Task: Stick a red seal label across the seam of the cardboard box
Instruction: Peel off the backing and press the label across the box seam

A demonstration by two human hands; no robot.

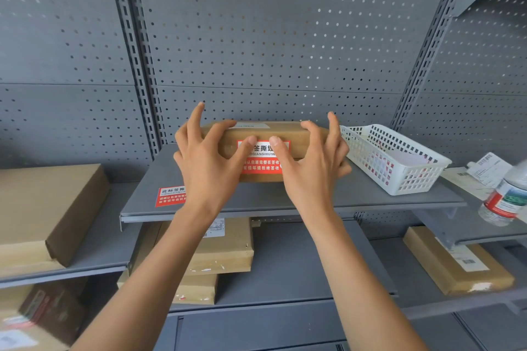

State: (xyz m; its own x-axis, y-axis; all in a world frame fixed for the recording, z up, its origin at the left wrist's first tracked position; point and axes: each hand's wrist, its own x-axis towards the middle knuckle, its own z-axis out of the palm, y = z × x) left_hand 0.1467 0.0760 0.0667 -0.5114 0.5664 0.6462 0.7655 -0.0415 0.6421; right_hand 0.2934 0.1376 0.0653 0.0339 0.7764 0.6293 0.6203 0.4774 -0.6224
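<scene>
A flat brown cardboard box [288, 134] lies on the grey shelf [313, 198] in front of me. A red seal label [262, 164] with white print sits on its front face, across the seam. My left hand [208, 162] holds the box's left end, thumb pressing on the label's upper left. My right hand [313, 162] holds the right end, its thumb on the label's upper right. Both hands have fingers spread over the box's top edge. Part of the label is hidden by the thumbs.
Another red label [170, 196] is stuck near the shelf's front left edge. A white plastic basket [399, 177] stands right of the box. A water bottle [504, 199] and paper slips are at far right. More cardboard boxes lie on lower and left shelves. A pegboard wall is behind.
</scene>
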